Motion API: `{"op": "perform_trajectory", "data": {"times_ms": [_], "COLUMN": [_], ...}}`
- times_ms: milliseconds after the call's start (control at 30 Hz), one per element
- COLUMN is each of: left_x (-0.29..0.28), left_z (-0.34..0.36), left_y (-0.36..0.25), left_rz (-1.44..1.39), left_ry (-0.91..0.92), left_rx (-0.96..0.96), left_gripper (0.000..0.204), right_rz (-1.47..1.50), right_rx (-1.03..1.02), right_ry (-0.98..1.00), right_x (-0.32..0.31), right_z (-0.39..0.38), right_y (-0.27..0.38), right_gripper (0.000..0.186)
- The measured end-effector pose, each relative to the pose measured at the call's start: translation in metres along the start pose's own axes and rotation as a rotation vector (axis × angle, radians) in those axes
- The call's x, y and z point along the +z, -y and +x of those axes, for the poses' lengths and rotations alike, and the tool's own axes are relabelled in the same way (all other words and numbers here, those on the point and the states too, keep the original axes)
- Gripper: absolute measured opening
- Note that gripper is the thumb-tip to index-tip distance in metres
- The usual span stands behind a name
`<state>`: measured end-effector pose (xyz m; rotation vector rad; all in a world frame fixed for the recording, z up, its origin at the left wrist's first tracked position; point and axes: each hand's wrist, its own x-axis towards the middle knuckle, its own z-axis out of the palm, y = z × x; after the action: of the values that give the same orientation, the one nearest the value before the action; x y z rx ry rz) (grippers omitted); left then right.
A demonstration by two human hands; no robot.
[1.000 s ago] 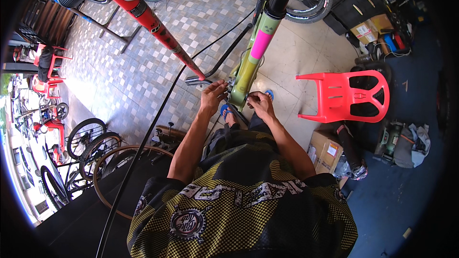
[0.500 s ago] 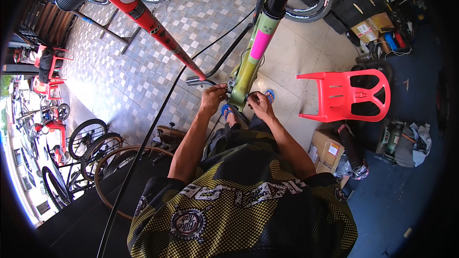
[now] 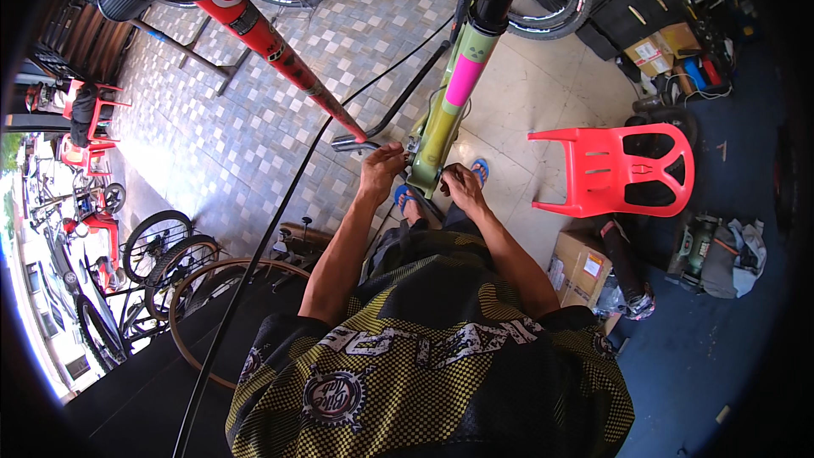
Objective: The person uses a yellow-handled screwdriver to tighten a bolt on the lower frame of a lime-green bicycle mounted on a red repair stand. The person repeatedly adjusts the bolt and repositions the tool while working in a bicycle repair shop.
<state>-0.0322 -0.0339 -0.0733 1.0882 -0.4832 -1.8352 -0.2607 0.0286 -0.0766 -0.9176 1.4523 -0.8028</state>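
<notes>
A yellow-green bicycle frame tube (image 3: 438,133) with a pink band slopes down toward me, a black fitting (image 3: 493,7) at its top. My left hand (image 3: 381,171) is at the left side of the tube's lower end, fingers pressed together beside a small metal part (image 3: 413,145). On the other side, my right hand (image 3: 462,187) is closed, its fingertips curled against the lower end. Whatever either hand's fingertips hold is too small or hidden to make out.
A red pole (image 3: 284,59) slants down left of the tube. Nearby runs a long black cable (image 3: 280,201). On the right, a red plastic chair (image 3: 585,171) lies above a cardboard box (image 3: 581,271). Bicycle wheels (image 3: 157,242) stand at the left.
My left hand has shifted slightly, its fingers reaching a little higher along the tube. My right hand stays by the lower end. A wheel at the top has moved right.
</notes>
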Motion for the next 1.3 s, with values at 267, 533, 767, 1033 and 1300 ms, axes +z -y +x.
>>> {"op": "perform_trajectory", "data": {"times_ms": [267,533,767,1033,1300], "left_x": [0.001,-0.004,-0.001,0.003,-0.002], "left_z": [0.003,0.004,0.002,-0.003,-0.004], "left_y": [0.004,0.004,0.003,-0.005,-0.003], "left_rz": [0.162,0.169,0.218,0.284,0.252], "left_ry": [-0.136,-0.084,-0.125,-0.098,-0.070], "left_rx": [-0.132,-0.122,-0.148,-0.168,-0.184], "left_gripper": [0.029,0.027,0.042,0.041,0.027], "right_rz": [-0.079,-0.066,0.050,-0.182,-0.274], "right_rx": [-0.092,-0.299,-0.079,-0.188,-0.236], "right_ry": [-0.018,0.018,0.052,-0.001,0.007], "right_x": [-0.001,-0.009,-0.006,-0.010,-0.015], "right_z": [0.005,0.004,-0.008,-0.006,-0.006], "right_y": [-0.009,-0.024,0.011,0.006,0.010], "right_gripper": [0.027,0.022,0.019,0.021,0.025]}}
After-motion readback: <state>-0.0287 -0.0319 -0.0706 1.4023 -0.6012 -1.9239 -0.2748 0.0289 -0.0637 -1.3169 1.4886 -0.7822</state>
